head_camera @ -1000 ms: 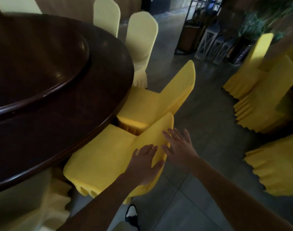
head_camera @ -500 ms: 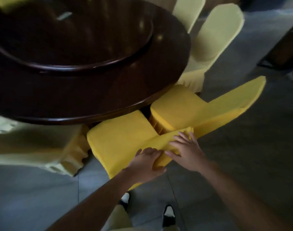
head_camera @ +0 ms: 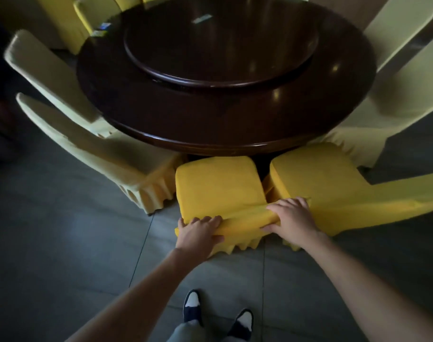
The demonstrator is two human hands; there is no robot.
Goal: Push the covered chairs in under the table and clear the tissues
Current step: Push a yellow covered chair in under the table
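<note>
A yellow covered chair (head_camera: 217, 186) stands right in front of me, its seat front just at the edge of the round dark wooden table (head_camera: 225, 119). My left hand (head_camera: 198, 233) grips the left end of its backrest top and my right hand (head_camera: 293, 215) grips the right end. A second yellow covered chair (head_camera: 333, 188) stands close to its right, its back leaning toward the right. A small packet, possibly tissues (head_camera: 102, 28), lies on the table's far left rim; a pale flat item (head_camera: 201, 19) lies on the turntable.
Pale covered chairs (head_camera: 92, 149) flank the table on the left, and others (head_camera: 393, 95) on the right. A dark turntable (head_camera: 220, 43) sits at the table's centre. My feet (head_camera: 217, 312) stand on grey floor tiles behind the chair.
I have moved round to face the table squarely. Both hands went from lying flat on the backrest to gripping its top edge, and the chair now faces the table.
</note>
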